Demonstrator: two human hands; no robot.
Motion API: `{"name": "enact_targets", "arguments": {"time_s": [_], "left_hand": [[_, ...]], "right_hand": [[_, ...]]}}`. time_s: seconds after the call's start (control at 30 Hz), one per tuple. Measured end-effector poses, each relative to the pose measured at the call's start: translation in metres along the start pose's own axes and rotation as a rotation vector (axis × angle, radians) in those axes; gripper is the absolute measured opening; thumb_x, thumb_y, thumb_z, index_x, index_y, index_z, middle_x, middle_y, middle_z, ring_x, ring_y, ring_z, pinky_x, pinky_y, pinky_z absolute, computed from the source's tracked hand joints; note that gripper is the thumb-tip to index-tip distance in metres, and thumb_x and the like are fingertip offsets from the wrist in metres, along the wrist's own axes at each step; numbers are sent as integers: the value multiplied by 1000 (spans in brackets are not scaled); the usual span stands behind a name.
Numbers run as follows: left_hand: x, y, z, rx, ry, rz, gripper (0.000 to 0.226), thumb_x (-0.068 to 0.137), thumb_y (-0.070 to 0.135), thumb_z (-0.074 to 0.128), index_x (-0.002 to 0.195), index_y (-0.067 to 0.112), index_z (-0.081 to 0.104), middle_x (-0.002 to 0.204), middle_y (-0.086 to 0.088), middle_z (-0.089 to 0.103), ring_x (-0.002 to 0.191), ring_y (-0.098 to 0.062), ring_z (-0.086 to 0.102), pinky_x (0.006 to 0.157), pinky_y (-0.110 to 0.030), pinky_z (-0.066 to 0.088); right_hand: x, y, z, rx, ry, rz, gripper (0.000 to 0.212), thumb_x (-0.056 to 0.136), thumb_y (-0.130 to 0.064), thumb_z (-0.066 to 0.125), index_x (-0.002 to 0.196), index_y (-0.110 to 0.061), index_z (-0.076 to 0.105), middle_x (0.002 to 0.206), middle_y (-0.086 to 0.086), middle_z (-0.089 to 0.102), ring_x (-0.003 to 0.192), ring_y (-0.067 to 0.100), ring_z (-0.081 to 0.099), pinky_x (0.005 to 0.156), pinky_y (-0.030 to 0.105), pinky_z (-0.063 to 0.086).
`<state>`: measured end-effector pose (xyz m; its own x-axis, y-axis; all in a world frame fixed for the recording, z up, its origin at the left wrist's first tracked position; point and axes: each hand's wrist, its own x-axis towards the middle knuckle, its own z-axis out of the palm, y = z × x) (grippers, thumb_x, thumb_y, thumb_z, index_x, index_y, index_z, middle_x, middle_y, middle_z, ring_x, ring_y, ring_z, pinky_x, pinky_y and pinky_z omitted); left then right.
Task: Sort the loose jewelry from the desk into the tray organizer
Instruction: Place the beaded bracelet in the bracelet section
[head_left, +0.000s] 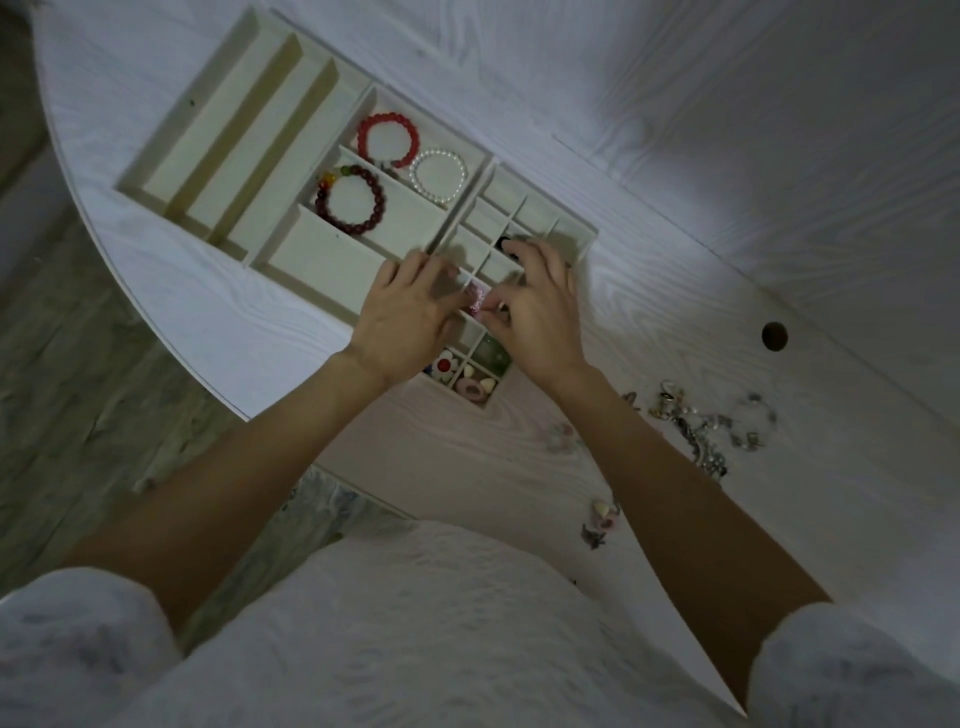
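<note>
A cream tray organizer (218, 135) lies on the white desk. Its middle sections hold a red bead bracelet (387, 139), a pearl bracelet (439, 175) and a dark red bead bracelet (350, 200). Over the small square compartments, my left hand (410, 317) and my right hand (540, 312) meet at a small pink piece of jewelry (475, 300), pinched between their fingertips. Nearer compartments hold a white flower piece (445, 364), a green piece (491, 353) and a pink piece (470, 388). A black item (505, 243) shows beside my right fingers.
A tangle of loose metal jewelry (696, 421) lies on the desk to the right. A small pink and white cluster (601, 514) sits near the front edge, and a faint pink piece (558, 434) lies below the tray. A round hole (774, 336) is in the desk.
</note>
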<state>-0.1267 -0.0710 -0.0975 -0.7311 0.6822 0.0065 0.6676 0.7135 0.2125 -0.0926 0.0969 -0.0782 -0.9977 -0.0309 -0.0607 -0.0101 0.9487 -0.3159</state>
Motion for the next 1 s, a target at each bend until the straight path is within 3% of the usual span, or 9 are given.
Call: {"name": "enact_targets", "arguments": {"time_s": [0.13, 0.33, 0.5, 0.73, 0.87, 1.0], "left_hand": [[0, 0, 0, 7, 16, 8, 41, 86, 28, 34, 106, 22, 70, 112, -11, 59, 100, -31, 43, 75, -38, 28], [2, 0, -1, 57, 10, 17, 40, 86, 29, 36, 102, 21, 71, 111, -11, 60, 101, -31, 46, 77, -38, 29], [1, 1, -4, 64, -15, 11, 44, 85, 30, 33, 104, 21, 71, 111, -12, 60, 103, -34, 49, 78, -38, 28], [-2, -1, -2, 13, -8, -17, 44, 85, 30, 33, 105, 21, 70, 112, -9, 59, 100, -32, 48, 76, -35, 26], [0, 8, -6, -35, 13, 4, 42, 86, 31, 34, 107, 24, 69, 113, -7, 59, 101, -32, 48, 77, -37, 28], [-10, 17, -5, -132, 101, -55, 31, 85, 37, 50, 103, 19, 67, 103, -9, 62, 92, -31, 54, 74, -35, 33]], "right_hand": [[12, -8, 1, -65, -71, 25, 12, 77, -30, 72, 71, -19, 75, 138, 3, 47, 132, 28, 30, 100, 39, 22], [19, -12, 0, -210, -42, -121, 9, 70, -17, 74, 66, -8, 73, 127, 8, 58, 124, 30, 44, 99, 39, 23], [11, -13, 4, -143, -73, 35, 16, 80, -24, 66, 67, -20, 74, 136, 1, 51, 130, 27, 34, 99, 38, 20], [-1, -6, 1, -97, -115, 15, 15, 85, -23, 61, 90, -19, 74, 145, 8, 39, 137, 29, 22, 105, 40, 15], [-23, 4, -19, 70, -13, 92, 21, 83, -20, 61, 102, -16, 68, 139, 10, 43, 134, 28, 27, 104, 39, 22], [-72, 30, -45, 202, 137, 141, 22, 85, -16, 56, 104, -15, 66, 118, 6, 58, 113, 22, 46, 92, 32, 33]]}}
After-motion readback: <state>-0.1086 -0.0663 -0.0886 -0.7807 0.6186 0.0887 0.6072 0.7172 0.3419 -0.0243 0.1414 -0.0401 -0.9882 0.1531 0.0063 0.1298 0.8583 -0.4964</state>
